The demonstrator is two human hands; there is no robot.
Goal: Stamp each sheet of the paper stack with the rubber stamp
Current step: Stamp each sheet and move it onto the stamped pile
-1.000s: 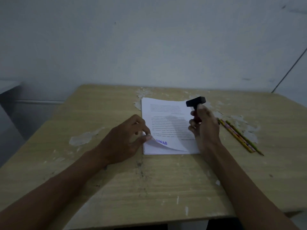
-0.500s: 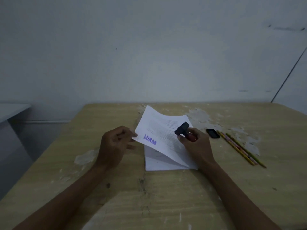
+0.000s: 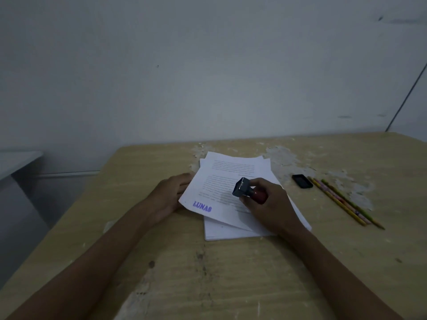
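A white paper stack (image 3: pixel 227 233) lies on the wooden table (image 3: pixel 231 273). The top sheet (image 3: pixel 217 181), printed with text and a purple "LUNAS" mark near its lower left corner, is skewed and lifted off the stack. My left hand (image 3: pixel 169 196) holds that sheet at its left edge, fingers partly hidden under the paper. My right hand (image 3: pixel 268 204) grips the rubber stamp (image 3: pixel 245 191) by its reddish handle. The dark stamp head is tilted left, above the sheet.
A small black ink pad (image 3: pixel 302 181) lies right of the stack. Three pencils (image 3: pixel 344 200) lie side by side farther right. The tabletop has patches of peeled surface. A grey wall stands behind the table.
My left hand peeled up the stamped top sheet from its lower left corner and drew it leftward, and it now lies lower and skewed. My right hand lowered and tilted the stamp.
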